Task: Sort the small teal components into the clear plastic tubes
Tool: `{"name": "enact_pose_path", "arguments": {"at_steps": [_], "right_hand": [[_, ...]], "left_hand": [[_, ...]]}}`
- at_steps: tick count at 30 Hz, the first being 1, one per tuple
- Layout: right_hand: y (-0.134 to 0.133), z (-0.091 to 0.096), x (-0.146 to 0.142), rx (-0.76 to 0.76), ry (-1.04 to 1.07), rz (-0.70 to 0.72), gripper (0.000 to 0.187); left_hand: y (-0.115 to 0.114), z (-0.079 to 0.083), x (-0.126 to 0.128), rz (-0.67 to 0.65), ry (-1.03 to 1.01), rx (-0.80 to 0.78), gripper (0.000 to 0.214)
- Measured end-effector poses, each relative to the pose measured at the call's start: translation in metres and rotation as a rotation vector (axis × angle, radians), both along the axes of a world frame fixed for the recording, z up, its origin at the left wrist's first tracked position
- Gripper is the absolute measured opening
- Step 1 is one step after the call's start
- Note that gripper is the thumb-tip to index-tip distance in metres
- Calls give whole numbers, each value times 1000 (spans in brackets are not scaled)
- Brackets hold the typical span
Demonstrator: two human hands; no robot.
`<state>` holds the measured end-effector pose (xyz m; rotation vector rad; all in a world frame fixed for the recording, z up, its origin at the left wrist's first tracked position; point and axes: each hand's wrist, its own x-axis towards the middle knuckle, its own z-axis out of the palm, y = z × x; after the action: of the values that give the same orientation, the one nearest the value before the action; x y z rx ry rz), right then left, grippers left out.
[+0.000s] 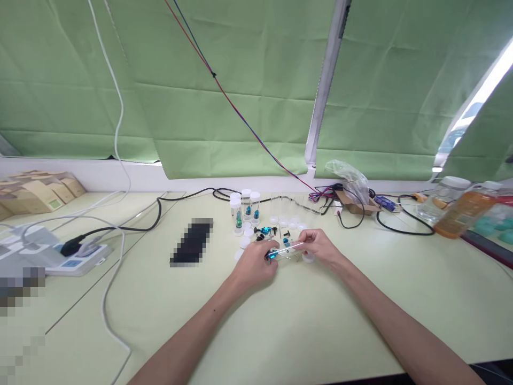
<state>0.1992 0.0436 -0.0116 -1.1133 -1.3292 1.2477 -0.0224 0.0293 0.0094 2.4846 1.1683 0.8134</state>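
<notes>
My left hand (256,261) is closed around a small blue metal part (273,254) with a black end. My right hand (317,245) pinches a narrow, clear, shiny piece (285,249) that reaches across to the blue part. It looks like a clear tube, but glare hides its exact shape. Just beyond my hands lie loose blue and black small parts (265,230) and thin metal pieces. Clear tubes with white caps (236,216) stand behind my left hand, with blue or green parts inside. White round caps (245,242) lie beside them.
A black, pixelated flat object (191,242) lies at left, near a white power strip (80,259) and cables. Further clear tubes (298,205) stand at the back. A cardboard box (358,206), wires and bottles (460,214) occupy the right. Wooden pieces (38,191) sit far left.
</notes>
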Motion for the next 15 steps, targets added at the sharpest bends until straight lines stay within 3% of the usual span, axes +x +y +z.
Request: {"name": "enact_pose_path", "arguments": {"at_steps": [8,15], "right_hand": [[-3,8,-3,-18,34,-40,32],[-9,17,-8,49,225,27,28]], "left_hand": [[1,-2,1,11,-80,-36,33],[5,-1,4,64,-218,-99,33]]}}
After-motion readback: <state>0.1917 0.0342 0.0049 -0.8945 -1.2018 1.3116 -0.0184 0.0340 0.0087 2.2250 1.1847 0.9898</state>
